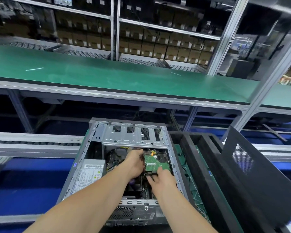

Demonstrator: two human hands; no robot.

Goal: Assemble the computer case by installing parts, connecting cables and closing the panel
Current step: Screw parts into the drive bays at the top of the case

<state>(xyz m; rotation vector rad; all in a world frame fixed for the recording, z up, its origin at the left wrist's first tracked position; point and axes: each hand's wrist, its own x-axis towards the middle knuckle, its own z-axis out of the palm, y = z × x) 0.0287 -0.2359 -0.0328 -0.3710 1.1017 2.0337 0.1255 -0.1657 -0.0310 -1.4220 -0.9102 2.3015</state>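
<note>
An open computer case [84, 158] lies on its side below me, its inside facing up. A hard drive [155, 163] with its green circuit board up sits inside the case, just under the silver drive cage [133, 137]. My left hand [135, 163] grips the drive's left edge. My right hand [161, 179] holds its near end, fingers curled on the lower edge. A grey power supply [89, 172] with labels fills the case's left side. Cables [114, 157] lie beside the left hand. The black perforated side panel [252, 167] leans at the right.
A black tray [191, 148] with green boards stands right of the case. A roller conveyor rail [32, 143] runs left. A long green bench [124, 76] crosses above, with shelves of brown boxes [158, 46] behind. Blue surface [23, 182] lies at lower left.
</note>
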